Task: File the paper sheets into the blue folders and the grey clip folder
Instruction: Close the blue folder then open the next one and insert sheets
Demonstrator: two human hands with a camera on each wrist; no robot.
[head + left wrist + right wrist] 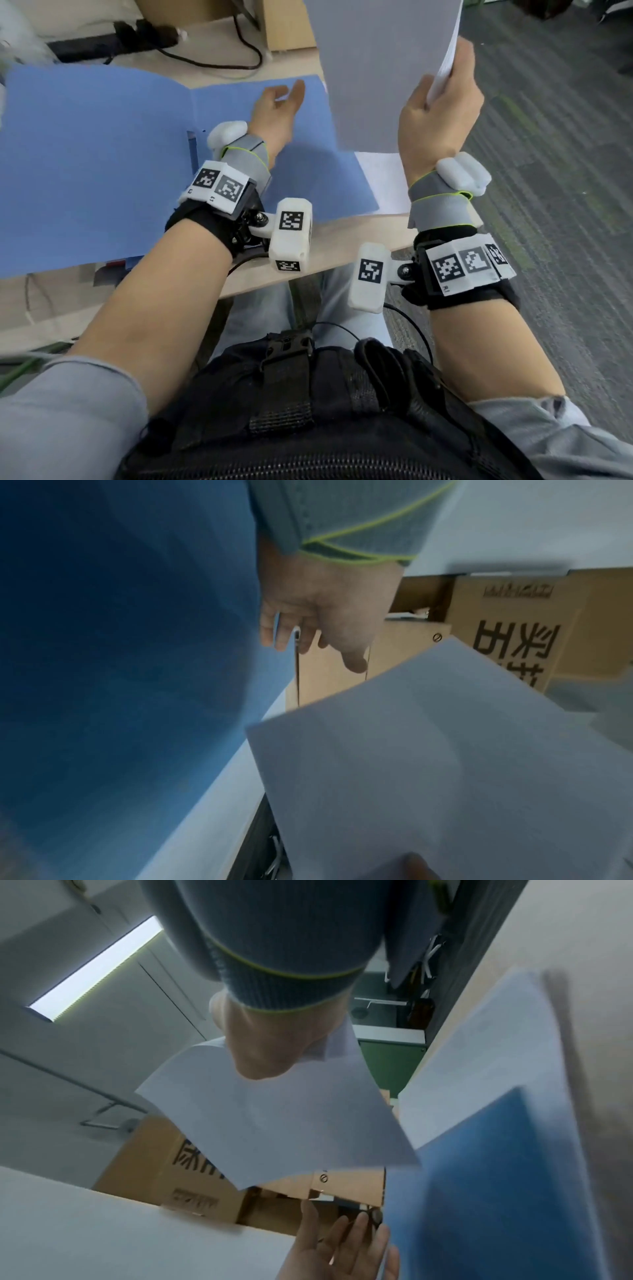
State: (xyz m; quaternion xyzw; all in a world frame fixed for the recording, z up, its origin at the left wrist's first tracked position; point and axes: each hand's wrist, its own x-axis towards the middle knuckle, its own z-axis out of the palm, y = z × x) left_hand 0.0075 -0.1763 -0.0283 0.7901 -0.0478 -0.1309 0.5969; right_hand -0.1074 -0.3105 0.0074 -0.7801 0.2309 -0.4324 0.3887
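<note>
An open blue folder (102, 164) lies spread flat across the counter (342, 246), a white sheet (383, 185) poking out beneath its right edge. Above it, the right hand (442, 116) pinches a stack of paper sheets (376, 68), held upright. The left hand (277, 113) hovers open-fingered over the folder. Only the wrist views show cardboard boxes (507, 620) beyond.

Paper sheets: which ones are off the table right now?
The stack of paper sheets pinched in the right hand; another white sheet lies flat beside the open blue folder.
</note>
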